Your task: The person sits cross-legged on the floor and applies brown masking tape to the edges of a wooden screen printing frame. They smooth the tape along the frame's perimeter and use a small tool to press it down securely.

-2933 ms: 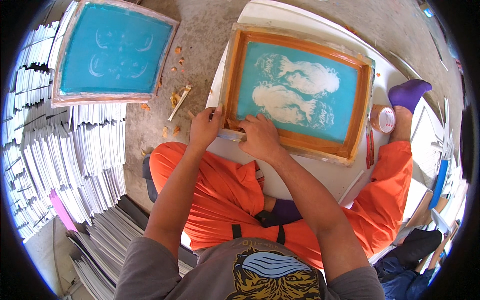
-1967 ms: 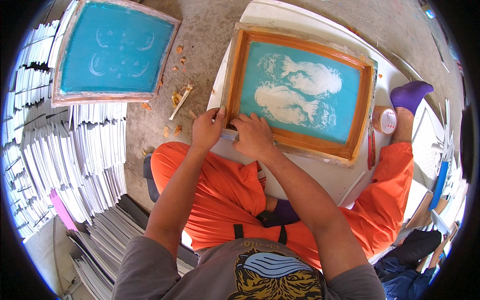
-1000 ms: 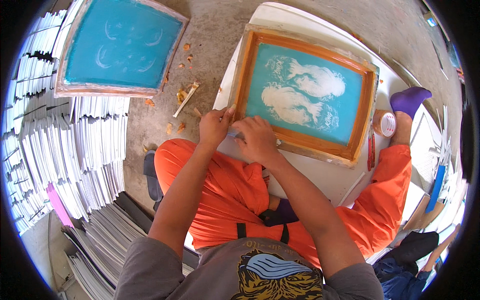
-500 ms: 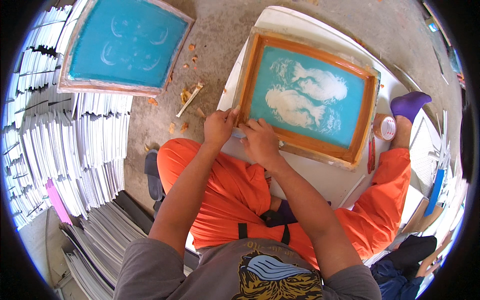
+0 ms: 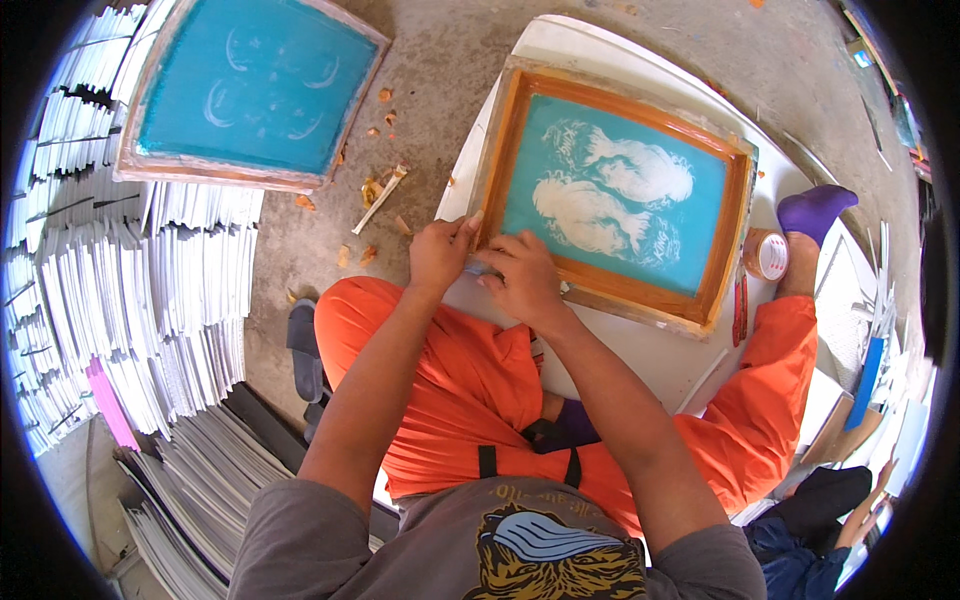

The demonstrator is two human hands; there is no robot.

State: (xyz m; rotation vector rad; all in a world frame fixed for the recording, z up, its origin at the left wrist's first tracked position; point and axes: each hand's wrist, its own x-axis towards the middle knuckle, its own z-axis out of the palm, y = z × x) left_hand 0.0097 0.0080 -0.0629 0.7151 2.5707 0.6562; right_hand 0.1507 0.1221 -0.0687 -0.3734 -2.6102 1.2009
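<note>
Screen-printing frame is laid flat on a white board across the lap, near-left corner within reach. Left hand is clamped on that corner, steadying it. Right hand is pressed on the near rail, fingers curled; any held item can't be made out. Tape roll is parked at the right. A second screen lies far left on the floor.

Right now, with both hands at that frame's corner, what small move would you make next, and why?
Probably press along the near edge toward the right. Both the left hand and right hand sit at the near-left corner of the frame, while the tape roll waits by its right end.
</note>
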